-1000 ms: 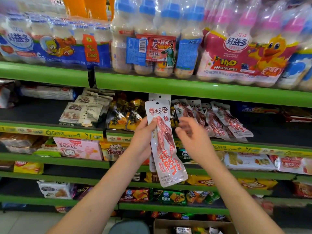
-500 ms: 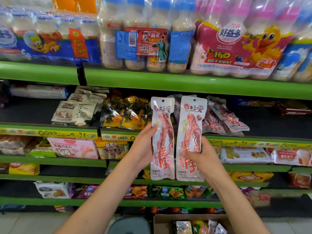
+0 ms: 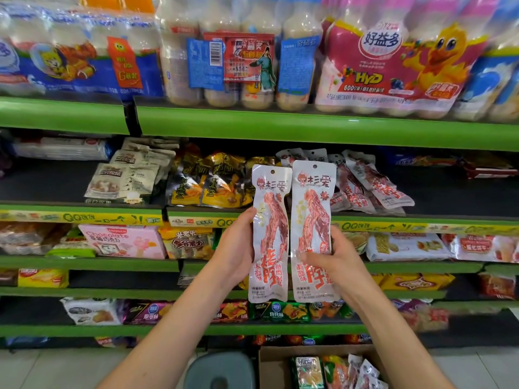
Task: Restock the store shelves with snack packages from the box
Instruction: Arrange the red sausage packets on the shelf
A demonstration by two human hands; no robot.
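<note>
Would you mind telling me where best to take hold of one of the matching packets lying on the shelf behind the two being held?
Grip a shelf packet by its flat top edge near the hang hole, reaching from the front right. They lie fanned and overlapping, tops raised toward the back, and the right side is bare shelf.

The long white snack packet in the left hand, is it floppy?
Probably fairly stiff: the long white snack packet stands upright though the left hand grips only its middle. Likely light. Its glossy film looks slippery.

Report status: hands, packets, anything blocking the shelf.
Left hand grips one snack packet; right hand grips the other packet. Both upright before the shelf. Nothing blocking.
</note>
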